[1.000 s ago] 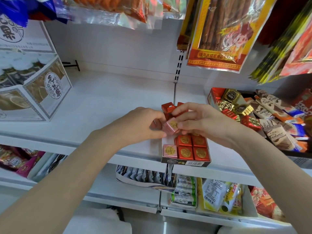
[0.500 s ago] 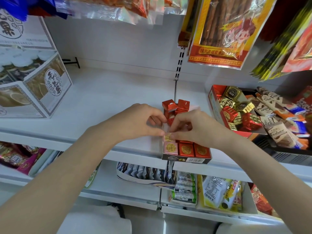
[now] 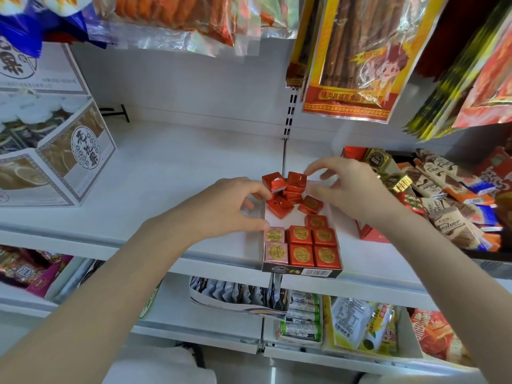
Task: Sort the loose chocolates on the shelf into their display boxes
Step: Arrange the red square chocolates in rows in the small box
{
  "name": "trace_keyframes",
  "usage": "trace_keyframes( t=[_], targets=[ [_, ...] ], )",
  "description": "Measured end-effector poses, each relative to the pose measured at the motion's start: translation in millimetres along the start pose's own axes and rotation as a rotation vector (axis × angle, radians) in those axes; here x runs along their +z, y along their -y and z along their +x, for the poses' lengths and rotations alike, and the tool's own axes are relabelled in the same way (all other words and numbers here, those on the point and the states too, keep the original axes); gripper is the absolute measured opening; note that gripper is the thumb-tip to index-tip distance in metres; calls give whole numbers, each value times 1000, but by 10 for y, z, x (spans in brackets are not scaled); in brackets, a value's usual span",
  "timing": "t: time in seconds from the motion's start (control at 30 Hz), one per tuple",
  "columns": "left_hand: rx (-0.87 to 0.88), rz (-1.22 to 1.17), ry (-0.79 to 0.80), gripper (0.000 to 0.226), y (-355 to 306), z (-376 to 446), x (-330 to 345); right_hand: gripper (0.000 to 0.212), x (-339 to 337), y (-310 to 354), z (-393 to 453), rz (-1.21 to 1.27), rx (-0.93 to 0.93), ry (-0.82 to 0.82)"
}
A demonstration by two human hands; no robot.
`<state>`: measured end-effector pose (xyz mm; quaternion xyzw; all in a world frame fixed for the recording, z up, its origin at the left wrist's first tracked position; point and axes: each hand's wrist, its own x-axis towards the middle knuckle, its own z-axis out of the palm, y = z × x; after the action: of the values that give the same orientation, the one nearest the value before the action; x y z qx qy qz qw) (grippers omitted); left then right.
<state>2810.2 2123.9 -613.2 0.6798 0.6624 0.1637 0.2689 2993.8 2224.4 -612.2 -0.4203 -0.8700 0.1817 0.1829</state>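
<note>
A shallow display box sits at the shelf's front edge. Its front rows hold two pink square chocolates on the left and several red ones lying flat. A loose heap of red chocolates lies jumbled at the back of the box. My left hand rests against the box's left side, thumb by the rear pink chocolate, holding nothing. My right hand hovers over the heap with fingers spread, fingertips touching the topmost red piece.
A second box at the right holds gold, red and long bar chocolates. A large printed carton stands at the left. Snack bags hang overhead. Lower shelves hold more packets.
The pink chocolate held between both hands now lies in the box behind the first pink one. My right hand has moved back to the red heap; my left slid beside the box.
</note>
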Motion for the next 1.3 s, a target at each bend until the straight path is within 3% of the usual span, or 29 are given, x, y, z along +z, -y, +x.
trace_keyframes(
  t=[0.17,0.23,0.3,0.4,0.47,0.83,0.9,1.03,1.3],
  targets=[
    [9,49,15,40,-16,34,28,20,186,69,82,-43,-37,-40],
    [18,74,16,40,-11,41,25,19,137,58,93,67,31,-82],
    [20,96,21,40,-6,42,16,20,-4,53,75,383,149,-44],
    [24,102,31,38,-14,40,4,16,-263,64,-25,998,313,205],
    [20,97,40,37,-32,39,6,24,-338,64,-109,1180,353,356],
    [-14,65,40,33,-50,22,37,21,-319,62,-187,1276,331,322],
    [-18,64,37,33,-52,25,32,15,-295,64,-186,1171,322,264],
    [-22,56,35,33,-61,30,37,17,-228,10,-190,385,85,89],
    [-60,82,83,32,-103,82,22,13,-118,-118,-240,-143,-185,200]
  ],
)
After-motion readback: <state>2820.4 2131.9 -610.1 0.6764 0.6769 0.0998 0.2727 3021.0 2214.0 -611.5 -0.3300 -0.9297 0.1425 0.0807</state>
